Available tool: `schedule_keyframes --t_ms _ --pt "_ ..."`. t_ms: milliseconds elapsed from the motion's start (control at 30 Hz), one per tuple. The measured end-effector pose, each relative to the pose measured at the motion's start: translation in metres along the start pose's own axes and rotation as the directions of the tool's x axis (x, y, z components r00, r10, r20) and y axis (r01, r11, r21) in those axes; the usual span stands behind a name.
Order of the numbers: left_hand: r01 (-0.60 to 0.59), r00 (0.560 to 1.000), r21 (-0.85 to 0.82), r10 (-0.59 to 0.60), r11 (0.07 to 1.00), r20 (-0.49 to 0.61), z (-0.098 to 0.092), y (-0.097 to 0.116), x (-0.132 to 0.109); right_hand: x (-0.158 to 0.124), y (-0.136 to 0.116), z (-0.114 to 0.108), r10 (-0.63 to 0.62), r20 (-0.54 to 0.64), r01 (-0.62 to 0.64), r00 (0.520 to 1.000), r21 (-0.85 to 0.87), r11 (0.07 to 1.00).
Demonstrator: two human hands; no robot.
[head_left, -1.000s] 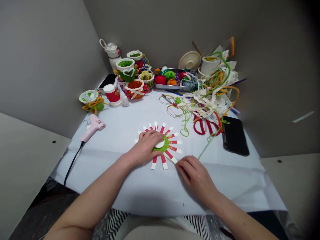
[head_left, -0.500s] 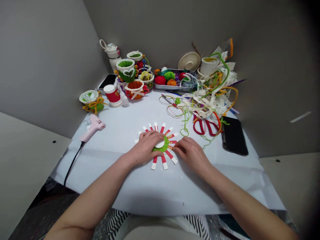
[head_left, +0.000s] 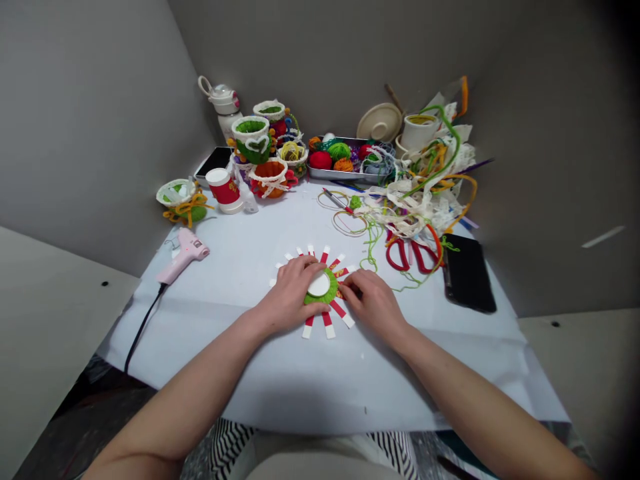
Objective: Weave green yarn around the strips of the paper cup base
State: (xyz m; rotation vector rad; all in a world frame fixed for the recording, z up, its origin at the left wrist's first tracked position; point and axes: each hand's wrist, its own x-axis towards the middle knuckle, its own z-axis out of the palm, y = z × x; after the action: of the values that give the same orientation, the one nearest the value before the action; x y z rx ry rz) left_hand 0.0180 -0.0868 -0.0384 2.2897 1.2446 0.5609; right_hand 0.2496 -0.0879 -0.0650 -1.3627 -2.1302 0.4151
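A paper cup cut into red and white strips (head_left: 329,325) lies splayed flat like a sun, with a ring of green yarn (head_left: 329,288) woven around its white round base (head_left: 319,284). My left hand (head_left: 293,290) grips the left side of the piece, thumb at the lower edge of the ring and fingers over its top. At the ring's right edge my right hand (head_left: 367,297) has its fingers pinched together over the strips. Green yarn (head_left: 371,257) trails loosely on the cloth beyond that hand; what the fingertips pinch is too small to make out.
A pink glue gun (head_left: 183,257) lies at left. Yarn-covered cups (head_left: 253,140), a red and white cup (head_left: 224,190) and a tray of yarn balls (head_left: 350,177) stand behind. Red-handled scissors (head_left: 399,255), a black phone (head_left: 470,273) and heaped lace (head_left: 425,200) are at right.
My right hand has moved a little left and in towards the green ring, now covering more of the right-hand strips. My left hand stays on the piece.
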Motion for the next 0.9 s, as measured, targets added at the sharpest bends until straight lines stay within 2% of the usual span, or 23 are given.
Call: schedule_keyframes --t_ms 133,333,500,667,900 --pt "0.037 0.999 0.034 -0.035 0.999 -0.036 -0.003 0.002 0.004 0.0 -0.001 -0.003 -0.001 -0.015 0.002 1.0 0.068 0.998" --pt "-0.081 0.997 0.003 0.081 0.997 0.018 -0.019 -0.006 0.005 -0.017 -0.012 -0.017 -0.083 -0.035 0.089 0.996 0.222 0.971" --pt "-0.103 0.985 -0.011 0.103 0.995 0.136 -0.018 -0.006 0.004 -0.034 -0.013 -0.018 -0.114 -0.003 0.113 0.993 0.18 0.977" --pt "-0.091 0.988 0.014 0.089 0.996 0.127 -0.018 0.001 0.003 -0.046 -0.015 -0.018 -0.151 -0.024 0.152 0.988 0.128 0.98" --pt "-0.08 0.99 0.037 0.076 0.996 0.115 -0.014 0.0 0.004 -0.068 -0.032 -0.02 -0.23 -0.053 0.233 0.972 0.05 0.971"
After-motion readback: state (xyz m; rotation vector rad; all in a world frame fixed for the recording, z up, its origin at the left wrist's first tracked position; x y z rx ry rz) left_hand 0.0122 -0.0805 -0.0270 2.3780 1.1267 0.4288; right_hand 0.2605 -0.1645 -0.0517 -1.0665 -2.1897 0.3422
